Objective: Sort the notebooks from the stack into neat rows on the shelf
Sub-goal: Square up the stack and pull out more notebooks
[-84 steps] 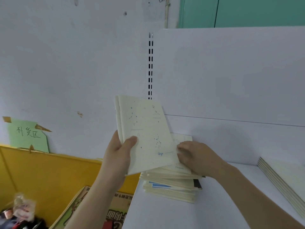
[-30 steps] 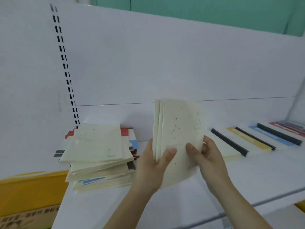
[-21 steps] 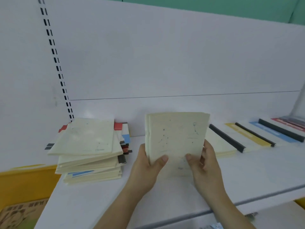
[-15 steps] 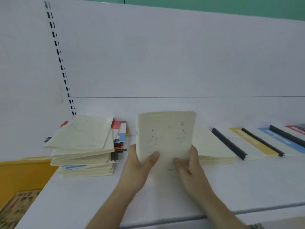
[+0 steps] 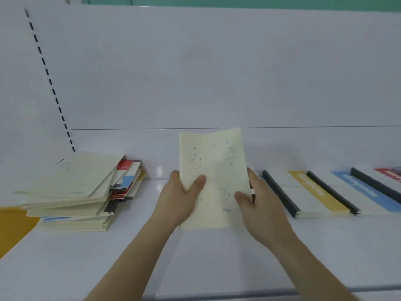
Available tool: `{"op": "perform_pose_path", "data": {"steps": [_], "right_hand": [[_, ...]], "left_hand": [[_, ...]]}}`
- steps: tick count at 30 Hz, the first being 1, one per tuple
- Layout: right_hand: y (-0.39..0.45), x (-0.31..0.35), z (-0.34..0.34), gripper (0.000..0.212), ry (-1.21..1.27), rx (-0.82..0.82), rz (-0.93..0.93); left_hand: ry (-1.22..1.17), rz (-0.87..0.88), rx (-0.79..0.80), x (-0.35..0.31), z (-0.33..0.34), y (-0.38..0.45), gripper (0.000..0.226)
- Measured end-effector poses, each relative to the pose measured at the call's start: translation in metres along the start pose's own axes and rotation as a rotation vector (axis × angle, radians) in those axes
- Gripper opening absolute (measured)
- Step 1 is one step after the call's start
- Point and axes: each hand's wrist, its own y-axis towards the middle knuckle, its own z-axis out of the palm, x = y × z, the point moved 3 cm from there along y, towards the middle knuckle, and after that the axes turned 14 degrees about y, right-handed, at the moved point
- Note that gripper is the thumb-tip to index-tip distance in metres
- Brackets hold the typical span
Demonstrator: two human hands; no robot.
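A small bundle of cream notebooks (image 5: 213, 168) with blue constellation dots stands tilted over the white shelf (image 5: 195, 253), its lower edge close to the surface. My left hand (image 5: 180, 198) grips its left edge, thumb on the cover. My right hand (image 5: 260, 205) holds the right edge, thumb on the front. The untidy stack of notebooks (image 5: 73, 192), cream with red, blue and black ones among them, lies to the left. Whatever lies right behind the held bundle is hidden.
A row of overlapping notebooks runs along the right: black-spined (image 5: 280, 192), yellow-striped (image 5: 319, 192), blue-striped (image 5: 366, 192) and red (image 5: 390, 172). The white back panel (image 5: 195, 72) rises behind. A yellow bin (image 5: 13, 227) sits beyond the shelf's left end.
I have carried the cream bundle from the stack to the right and lowered it toward the shelf. My right hand moved off the stack and onto the bundle's right edge.
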Motion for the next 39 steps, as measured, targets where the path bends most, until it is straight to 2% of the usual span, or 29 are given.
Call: {"op": "perform_pose_path", "data": {"steps": [3, 6, 11, 16, 18, 21, 25, 29, 34, 39], "right_hand": [[0.019, -0.007, -0.025, 0.032, 0.014, -0.012, 0.073], [0.037, -0.020, -0.041, 0.029, -0.035, -0.055, 0.139], [0.059, -0.045, -0.053, 0.033, -0.186, -0.038, 0.248], [0.061, -0.071, -0.053, 0.040, -0.344, -0.034, 0.301], [0.061, -0.077, -0.050, 0.032, -0.387, -0.035, 0.295], [0.060, -0.077, -0.047, 0.005, -0.434, -0.006, 0.282], [0.066, -0.083, -0.049, 0.014, -0.432, 0.052, 0.307], [0.065, -0.090, -0.044, 0.029, -0.362, 0.116, 0.321], [0.063, -0.087, -0.041, 0.027, -0.358, 0.163, 0.317], [0.065, -0.091, -0.045, 0.031, -0.363, 0.198, 0.348]], "left_hand": [[0.225, 0.034, 0.016, -0.031, 0.018, 0.018, 0.045], [0.183, 0.076, 0.082, -0.042, 0.041, 0.035, 0.042], [0.375, 0.089, 0.211, -0.039, 0.072, 0.055, 0.045], [0.512, 0.073, 0.232, -0.034, 0.094, 0.062, 0.050], [0.505, 0.048, 0.221, -0.034, 0.096, 0.063, 0.046], [0.379, 0.004, 0.194, -0.031, 0.096, 0.069, 0.038], [0.215, -0.038, 0.169, -0.030, 0.093, 0.065, 0.039], [-0.104, -0.123, 0.212, -0.031, 0.098, 0.043, 0.018], [-0.186, -0.183, 0.174, -0.028, 0.109, 0.037, 0.034], [-0.309, -0.243, 0.223, -0.029, 0.108, 0.033, 0.034]]}}
